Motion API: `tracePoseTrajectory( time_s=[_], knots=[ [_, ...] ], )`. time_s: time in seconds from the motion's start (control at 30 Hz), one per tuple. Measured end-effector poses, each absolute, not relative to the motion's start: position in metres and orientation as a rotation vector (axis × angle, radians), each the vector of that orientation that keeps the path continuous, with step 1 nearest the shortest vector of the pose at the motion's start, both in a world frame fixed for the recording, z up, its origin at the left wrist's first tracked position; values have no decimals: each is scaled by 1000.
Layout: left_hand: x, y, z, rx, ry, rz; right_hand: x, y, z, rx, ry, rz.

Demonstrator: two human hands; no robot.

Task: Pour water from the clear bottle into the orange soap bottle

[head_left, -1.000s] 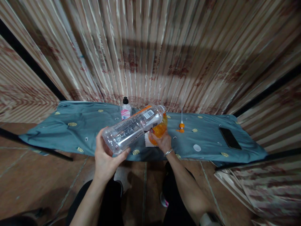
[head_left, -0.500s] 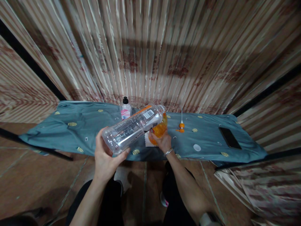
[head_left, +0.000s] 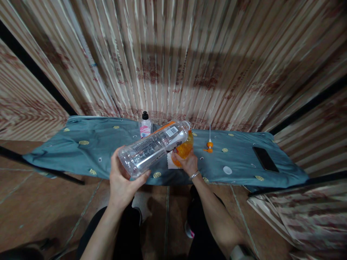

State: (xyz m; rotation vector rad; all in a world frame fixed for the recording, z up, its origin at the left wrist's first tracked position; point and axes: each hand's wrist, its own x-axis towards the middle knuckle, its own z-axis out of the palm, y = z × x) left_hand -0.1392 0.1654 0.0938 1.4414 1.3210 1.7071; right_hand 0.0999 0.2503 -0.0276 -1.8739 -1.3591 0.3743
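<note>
Left hand: fingers wrapped around base of clear bottle, held slantwise over middle of table. Bottle's long axis runs near left to far right, neck lying far and right of left fingers, at top of orange bottle; touching or apart, cannot tell. Right hand, nearer that neck, grasps orange bottle from near right.

The head view looks forward and down (from above the legs) at a nearby table.
</note>
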Motion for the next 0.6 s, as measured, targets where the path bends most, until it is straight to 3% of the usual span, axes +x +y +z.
tracePoseTrajectory(
  time_s=[0.6],
  knots=[
    [-138, 165, 96, 1436, 1357, 1691, 101, 249, -30, -1847, -1352, 384]
  ],
)
